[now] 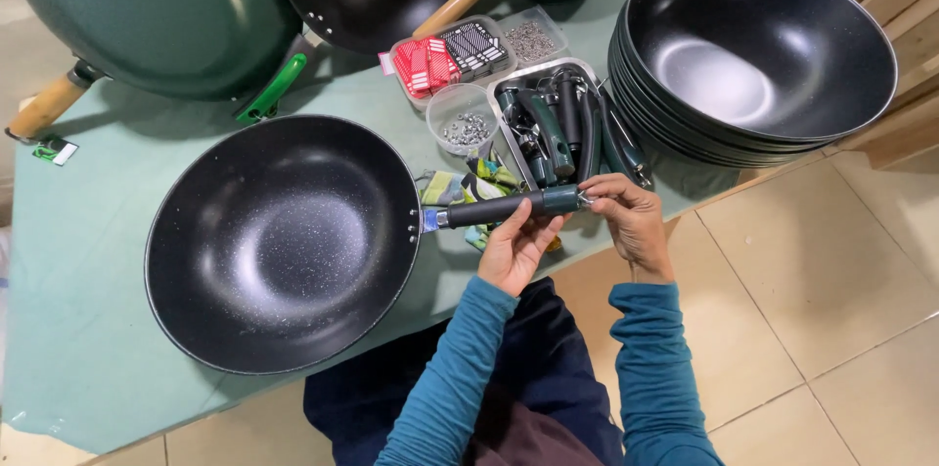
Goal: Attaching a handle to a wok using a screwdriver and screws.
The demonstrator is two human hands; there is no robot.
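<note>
At table edge, left hand [515, 249] closed under dark-green wok handle [514, 205], right hand [626, 219] pinching its metal end loop [585, 198]; best kept level, black wok [282, 243] flat on green mat [68, 280].

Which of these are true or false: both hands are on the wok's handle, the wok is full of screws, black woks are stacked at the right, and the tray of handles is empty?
1. Both the left hand and right hand are on the wok's handle. True.
2. The wok is full of screws. False: it is empty.
3. Black woks sit in a stack at the right. True.
4. The tray is empty. False: it holds dark handles.
</note>
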